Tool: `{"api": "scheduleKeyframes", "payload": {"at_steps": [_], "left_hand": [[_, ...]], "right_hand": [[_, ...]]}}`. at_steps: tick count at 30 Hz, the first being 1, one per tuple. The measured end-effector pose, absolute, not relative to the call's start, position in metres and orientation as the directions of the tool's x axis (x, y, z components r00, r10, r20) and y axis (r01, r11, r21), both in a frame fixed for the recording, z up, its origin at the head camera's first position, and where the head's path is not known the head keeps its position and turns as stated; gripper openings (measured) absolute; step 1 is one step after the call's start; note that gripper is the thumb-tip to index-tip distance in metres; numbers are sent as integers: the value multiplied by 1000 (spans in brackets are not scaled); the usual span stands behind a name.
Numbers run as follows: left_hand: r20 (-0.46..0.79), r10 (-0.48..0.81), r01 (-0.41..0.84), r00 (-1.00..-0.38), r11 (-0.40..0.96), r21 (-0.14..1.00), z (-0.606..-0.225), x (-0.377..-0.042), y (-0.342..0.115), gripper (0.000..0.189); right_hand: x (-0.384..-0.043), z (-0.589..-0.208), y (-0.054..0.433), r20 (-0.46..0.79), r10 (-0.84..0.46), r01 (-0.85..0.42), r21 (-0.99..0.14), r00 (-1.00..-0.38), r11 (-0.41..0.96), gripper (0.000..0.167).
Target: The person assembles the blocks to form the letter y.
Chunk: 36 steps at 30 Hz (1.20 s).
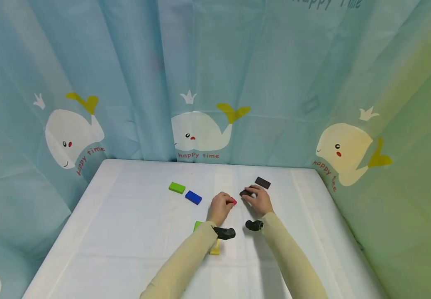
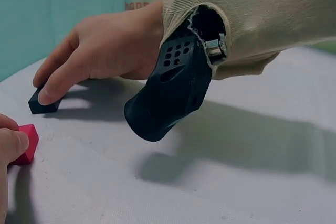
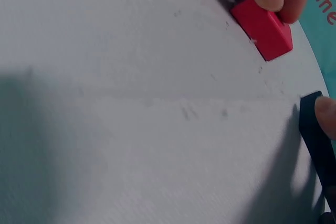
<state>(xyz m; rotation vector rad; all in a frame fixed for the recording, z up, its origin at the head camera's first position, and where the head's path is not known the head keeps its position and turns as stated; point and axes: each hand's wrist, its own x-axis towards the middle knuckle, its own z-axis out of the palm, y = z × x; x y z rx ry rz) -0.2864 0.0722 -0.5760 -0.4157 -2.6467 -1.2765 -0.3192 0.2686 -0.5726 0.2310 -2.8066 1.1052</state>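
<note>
My left hand [image 1: 220, 206] pinches a small red block [image 1: 234, 201] near the middle of the white table. In the right wrist view, thumb and fingers grip one end of this red block [image 3: 265, 27], while its other end sticks out. To the right, my right hand [image 1: 261, 201] holds a black block [image 1: 244, 192] between thumb and fingers. The left wrist view has the black block [image 2: 44, 103] low at the tabletop under the fingertips. A gap separates the red and black blocks. Just beyond the right hand lies a second black block [image 1: 263, 182].
Left of the hands lie a green block [image 1: 177, 187] and a blue block [image 1: 193, 197]. Another green block [image 1: 197, 225] and a yellow block [image 1: 214, 251] are partly hidden by my left forearm. A whale-print curtain [image 1: 144, 124] hangs behind the table [image 1: 118, 232].
</note>
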Motion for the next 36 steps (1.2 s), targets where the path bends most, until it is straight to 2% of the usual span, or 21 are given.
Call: {"api": "scheduleKeyframes", "payload": {"at_steps": [8,14,21,36], "left_hand": [[253,171,305,-952,559,771,-574,-285,68,6],[274,159,315,-949,563,764,-573,-285,69,4],[301,147,327,-942,606,725,-571,-282,73,4],[316,159,346,-935,599,722,-574,-281,74,5]], "right_hand": [[-320,-573,265,149,-107,-179,-656,-983,733,52],[-318,-568,263,157,-144,-211,-639,-977,740,49],[-320,-567,258,150,-146,-209,-633,-978,746,48],[-322,-565,250,118,-143,-185,-657,-983,731,47]]}}
